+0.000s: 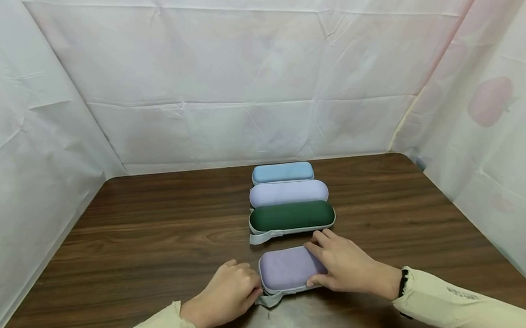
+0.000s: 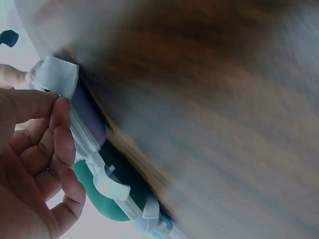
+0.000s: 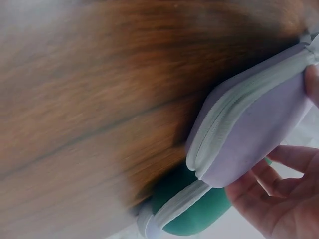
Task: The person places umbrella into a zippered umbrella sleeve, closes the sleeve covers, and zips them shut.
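A purple zippered case [image 1: 287, 269] lies on the table, its grey loop strap [image 1: 269, 301] at the near left corner. My left hand [image 1: 230, 291] is at the case's left end. Thumb and index fingertips meet at the zip beside the strap in the left wrist view, pinching what looks like the zipper pull; the fingers mostly hide it. Across the right end, my right hand [image 1: 347, 263] grips the case, thumb on the near side and fingers on the far side. The grey zip band [image 3: 219, 124] looks closed along that end in the right wrist view.
Beyond the purple case, a dark green case [image 1: 292, 216], a lavender case [image 1: 288, 193] and a light blue case [image 1: 282, 171] lie in a row, close together. The brown wooden table [image 1: 157, 234] is bordered by pale hanging sheets [image 1: 246, 72] at the back and sides.
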Demonstrator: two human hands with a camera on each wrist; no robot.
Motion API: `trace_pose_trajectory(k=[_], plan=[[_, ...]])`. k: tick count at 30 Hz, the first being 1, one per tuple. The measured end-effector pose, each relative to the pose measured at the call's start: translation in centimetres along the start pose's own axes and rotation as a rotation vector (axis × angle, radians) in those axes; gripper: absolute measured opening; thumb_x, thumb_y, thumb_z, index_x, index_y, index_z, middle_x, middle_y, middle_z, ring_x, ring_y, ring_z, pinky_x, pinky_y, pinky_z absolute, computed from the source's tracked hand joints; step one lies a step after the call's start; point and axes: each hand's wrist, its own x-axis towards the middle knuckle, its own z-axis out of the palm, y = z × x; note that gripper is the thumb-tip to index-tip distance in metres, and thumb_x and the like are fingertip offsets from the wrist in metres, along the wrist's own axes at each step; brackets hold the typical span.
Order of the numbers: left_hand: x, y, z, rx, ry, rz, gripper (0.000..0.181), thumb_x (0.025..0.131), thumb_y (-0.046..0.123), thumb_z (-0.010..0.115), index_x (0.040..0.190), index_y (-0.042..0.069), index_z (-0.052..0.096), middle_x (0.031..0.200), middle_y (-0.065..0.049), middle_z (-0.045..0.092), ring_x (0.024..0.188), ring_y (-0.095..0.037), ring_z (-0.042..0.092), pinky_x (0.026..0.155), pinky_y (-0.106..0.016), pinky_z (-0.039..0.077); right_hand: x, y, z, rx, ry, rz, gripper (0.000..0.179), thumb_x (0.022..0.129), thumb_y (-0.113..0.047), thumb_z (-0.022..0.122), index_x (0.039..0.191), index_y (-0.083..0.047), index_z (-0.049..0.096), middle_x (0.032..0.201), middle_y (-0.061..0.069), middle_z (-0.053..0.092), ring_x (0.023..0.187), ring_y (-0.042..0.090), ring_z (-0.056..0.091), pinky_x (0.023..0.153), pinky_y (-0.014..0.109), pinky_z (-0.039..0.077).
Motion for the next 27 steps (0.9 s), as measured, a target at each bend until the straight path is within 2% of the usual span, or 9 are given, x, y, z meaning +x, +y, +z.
trace_pose_trajectory(k=[4, 10, 18, 21, 23, 27], plan=[[0.1, 0.6, -0.1, 0.026, 0.011, -0.001, 0.026, 0.081, 0.023, 0.073, 0.062, 0.021, 0.055, 0.061, 0.011, 0.052, 0.058, -0.008, 0.044, 0.054, -0.023, 0.026, 0.2, -0.2, 0.0, -0.013, 0.031, 0.012, 0.065, 0.077, -0.058, 0.07, 0.107, -0.001, 0.065, 0.093, 0.006, 0.049, 0.08, 0.017, 0.042, 0.066, 0.03, 0.045], [0.1, 1.7, -0.2, 0.043, 0.026, -0.025, 0.026, 0.08, 0.023, 0.074, 0.062, 0.02, 0.056, 0.061, 0.011, 0.052, 0.059, -0.007, 0.046, 0.054, -0.023, 0.026, 0.4, -0.7, -0.2, 0.015, 0.002, 0.067, 0.064, 0.073, -0.054, 0.076, 0.106, -0.001, 0.066, 0.091, 0.005, 0.049, 0.078, 0.016, 0.042, 0.062, 0.029, 0.045], [0.5, 3.2, 0.5, 0.026, 0.107, -0.066, 0.028, 0.079, 0.022, 0.073, 0.059, 0.019, 0.054, 0.058, 0.01, 0.053, 0.058, -0.008, 0.051, 0.053, -0.023, 0.031, 0.8, -1.3, -0.1, 0.007, 0.004, 0.086, 0.065, 0.074, -0.056, 0.074, 0.107, 0.0, 0.066, 0.092, 0.006, 0.05, 0.078, 0.018, 0.043, 0.063, 0.03, 0.046], [0.4, 3.2, 0.8, -0.007, 0.131, -0.101, 0.028, 0.079, 0.023, 0.073, 0.058, 0.02, 0.054, 0.058, 0.011, 0.053, 0.058, -0.007, 0.052, 0.052, -0.024, 0.034, 0.7, -1.3, 0.1, -0.003, 0.006, 0.087, 0.067, 0.075, -0.057, 0.073, 0.11, 0.0, 0.066, 0.093, 0.006, 0.051, 0.08, 0.017, 0.044, 0.065, 0.03, 0.046], [0.3, 2.8, 0.8, -0.058, 0.12, -0.127, 0.027, 0.078, 0.026, 0.074, 0.058, 0.023, 0.056, 0.058, 0.014, 0.051, 0.058, -0.005, 0.05, 0.052, -0.023, 0.034, 0.7, -1.2, 0.0, -0.008, 0.002, 0.083, 0.069, 0.076, -0.058, 0.071, 0.113, 0.001, 0.066, 0.096, 0.006, 0.052, 0.083, 0.017, 0.045, 0.068, 0.031, 0.047], [0.5, 1.4, 0.4, -0.144, 0.103, -0.203, 0.029, 0.072, 0.04, 0.079, 0.064, 0.025, 0.055, 0.061, 0.018, 0.046, 0.057, -0.001, 0.044, 0.05, -0.022, 0.035, 0.2, -0.5, -0.3, 0.025, -0.062, 0.057, 0.074, 0.08, -0.058, 0.068, 0.125, 0.0, 0.06, 0.109, 0.006, 0.054, 0.096, 0.017, 0.048, 0.081, 0.034, 0.045]])
